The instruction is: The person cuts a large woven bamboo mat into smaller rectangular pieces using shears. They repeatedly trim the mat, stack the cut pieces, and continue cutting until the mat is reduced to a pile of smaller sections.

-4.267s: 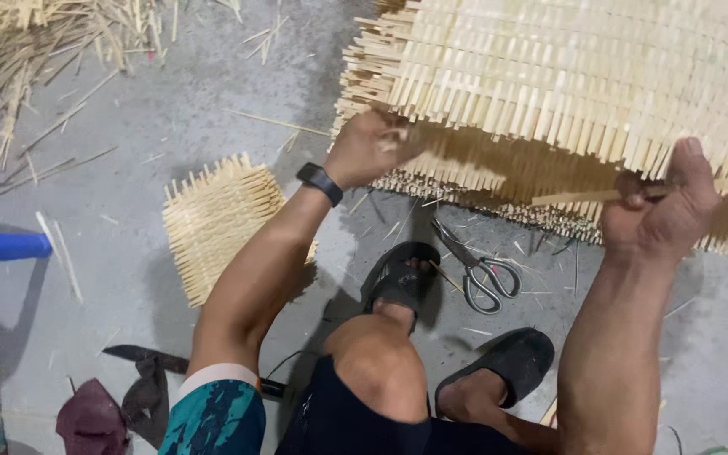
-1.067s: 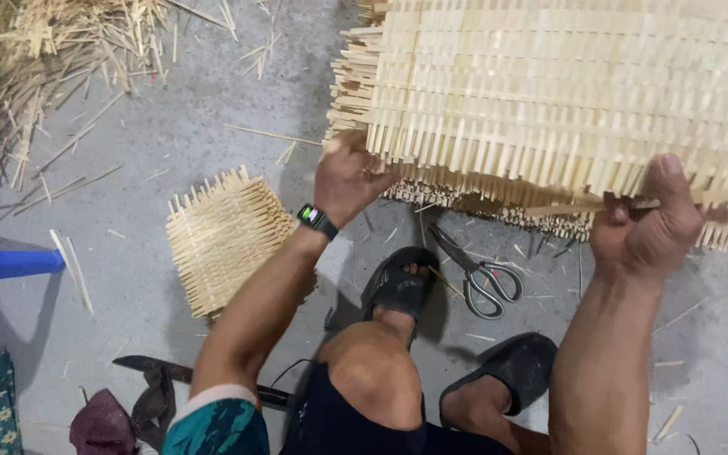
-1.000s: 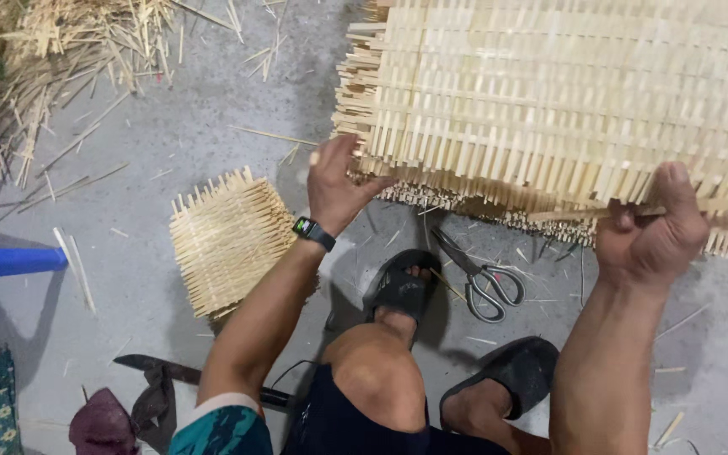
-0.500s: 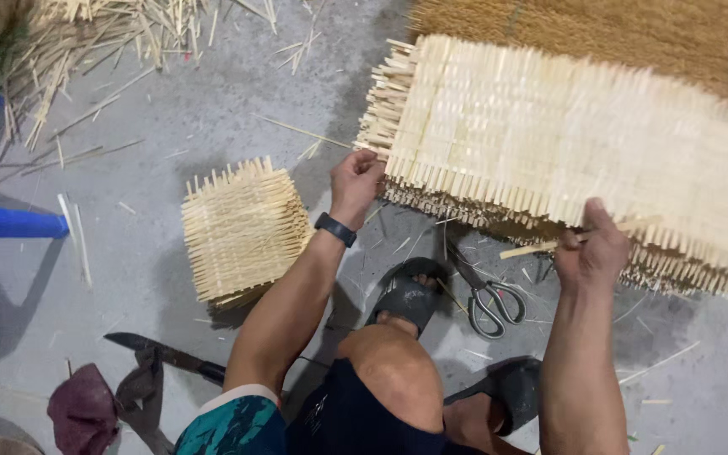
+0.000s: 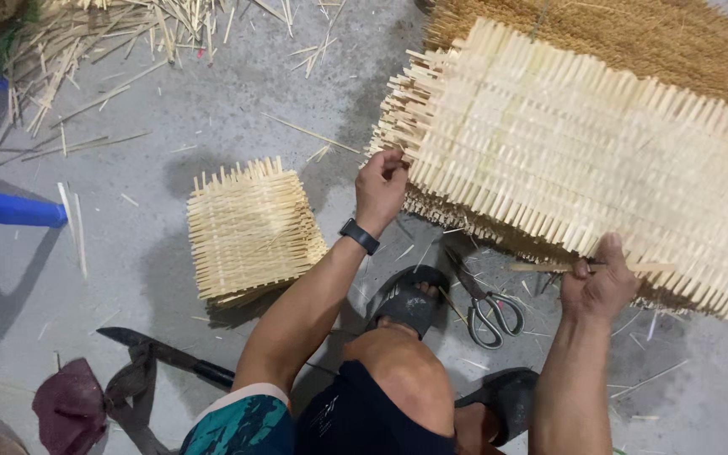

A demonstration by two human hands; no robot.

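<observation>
The large woven bamboo panel, running upper left to lower right, is gripped by the left hand and right hand.

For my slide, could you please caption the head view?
Both hands, left hand and right hand, grip a large woven bamboo panel above scissors on the floor.

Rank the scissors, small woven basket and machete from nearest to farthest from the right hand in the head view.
From the right hand:
1. Scissors, just to its left, by the sandal.
2. Small woven basket, across the left arm, on the floor.
3. Machete, farthest, lower left.
</observation>
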